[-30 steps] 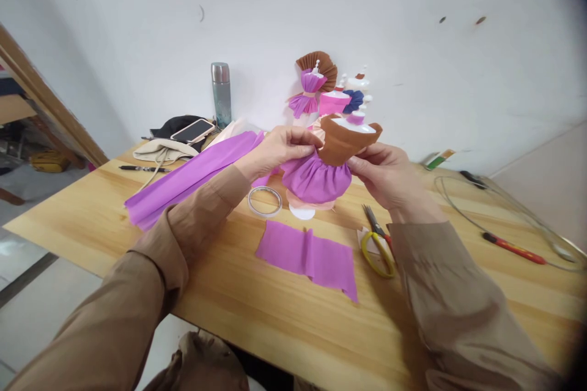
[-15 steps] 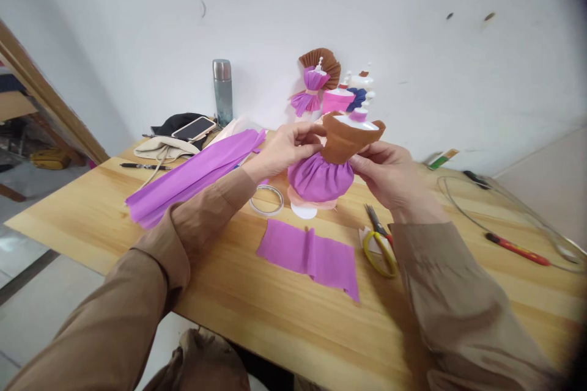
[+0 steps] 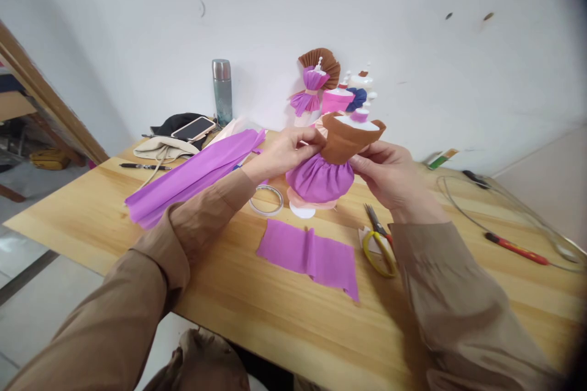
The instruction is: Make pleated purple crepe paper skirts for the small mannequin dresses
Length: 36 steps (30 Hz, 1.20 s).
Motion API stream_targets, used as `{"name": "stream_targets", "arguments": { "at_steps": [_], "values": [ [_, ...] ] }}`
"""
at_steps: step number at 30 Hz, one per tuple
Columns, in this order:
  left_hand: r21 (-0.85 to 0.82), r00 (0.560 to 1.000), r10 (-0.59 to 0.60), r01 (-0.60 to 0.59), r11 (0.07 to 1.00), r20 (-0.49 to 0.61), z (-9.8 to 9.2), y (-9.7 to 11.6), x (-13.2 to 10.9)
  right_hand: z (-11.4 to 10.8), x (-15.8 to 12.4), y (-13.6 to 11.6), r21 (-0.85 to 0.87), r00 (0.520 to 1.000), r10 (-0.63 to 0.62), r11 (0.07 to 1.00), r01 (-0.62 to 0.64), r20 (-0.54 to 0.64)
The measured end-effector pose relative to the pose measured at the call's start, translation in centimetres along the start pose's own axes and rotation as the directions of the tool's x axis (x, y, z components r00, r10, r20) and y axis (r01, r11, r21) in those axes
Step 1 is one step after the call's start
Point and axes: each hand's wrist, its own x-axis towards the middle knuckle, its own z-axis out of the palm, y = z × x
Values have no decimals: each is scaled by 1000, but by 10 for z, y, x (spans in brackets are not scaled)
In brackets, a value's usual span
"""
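Observation:
A small white dress form (image 3: 302, 209) stands on the table, dressed in a gathered purple paper skirt (image 3: 321, 180) with a peach layer below. Brown crepe paper (image 3: 346, 140) wraps its torso, flaring wide at the top around the white shoulders. My left hand (image 3: 296, 146) pinches the brown paper's left edge between thumb and fingers. At the right side of the waist, my right hand (image 3: 385, 174) grips the same paper; some fingertips are hidden behind it. A cut purple crepe paper piece (image 3: 307, 256) lies in front, with yellow-handled scissors (image 3: 378, 250) to its right.
A roll of tape (image 3: 266, 200) and a long folded purple paper (image 3: 192, 177) lie at left, near a phone (image 3: 194, 129), a pen (image 3: 144, 166) and a thermos (image 3: 222, 91). More dressed forms (image 3: 314, 82) stand by the wall. A red-handled tool (image 3: 517, 249) with a cable lies right.
My left fingers have shifted slightly on the brown paper's left edge, and the purple skirt has turned or moved a little left. My right hand keeps its place.

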Motion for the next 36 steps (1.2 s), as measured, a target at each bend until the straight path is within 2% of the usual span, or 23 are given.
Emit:
{"name": "stream_targets", "arguments": {
  "at_steps": [3, 9, 14, 18, 23, 26, 33, 36],
  "values": [
    [26, 1000, 16, -17, 1000, 21, -3, 1, -1, -1, 0, 0, -7, 1000, 1, 1000, -1, 14],
    [96, 984, -47, 31, 995, 170, -9, 19, -6, -1, -1, -4, -4, 1000, 9, 1000, -9, -13],
    [137, 989, -78, 61, 989, 125, -1, 17, -5, 2, -3, -10, -27, 1000, 3, 1000, -3, -10],
    [50, 988, -90, 84, 995, 124, 0, 10, -3, 4, -5, -16, -20, 999, -11, 1000, 12, 40],
    [-159, 961, -96, 141, 977, 259, -12, 11, -4, 2, -10, -27, -20, 990, -23, 999, 26, 141],
    [-227, 944, -99, 176, 958, 316, -17, 10, -5, -2, -14, -34, -80, 978, -10, 996, 27, 210],
    [-215, 925, -83, 173, 961, 371, -21, 7, -5, 1, -21, -56, -248, 951, 37, 968, 42, 307],
    [-208, 924, -74, 162, 965, 376, -21, 9, -4, 7, -25, -65, -364, 952, 29, 927, 88, 305]
  ]
}}
